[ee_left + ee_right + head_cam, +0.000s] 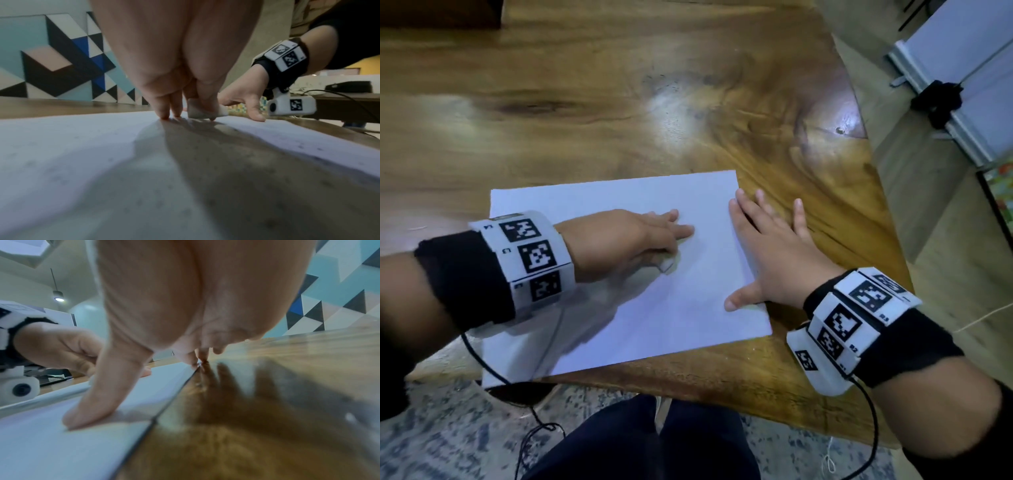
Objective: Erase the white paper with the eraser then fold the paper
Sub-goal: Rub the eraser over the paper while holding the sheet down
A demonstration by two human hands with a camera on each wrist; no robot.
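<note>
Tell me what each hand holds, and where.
Left hand pinches the small white eraser by its sides; right hand lies flat on the white paper's edge.

The only legible marks are small codes beside the square black-and-white markers on the right wristband (859,318): "R2" and "R3". The left wristband's (530,253) codes are too blurred to read.

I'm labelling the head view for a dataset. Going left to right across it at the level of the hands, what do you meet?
Left wristband → left hand gripping the eraser → bare white paper → right hand pressed flat on the paper's edge → right wristband.
</note>
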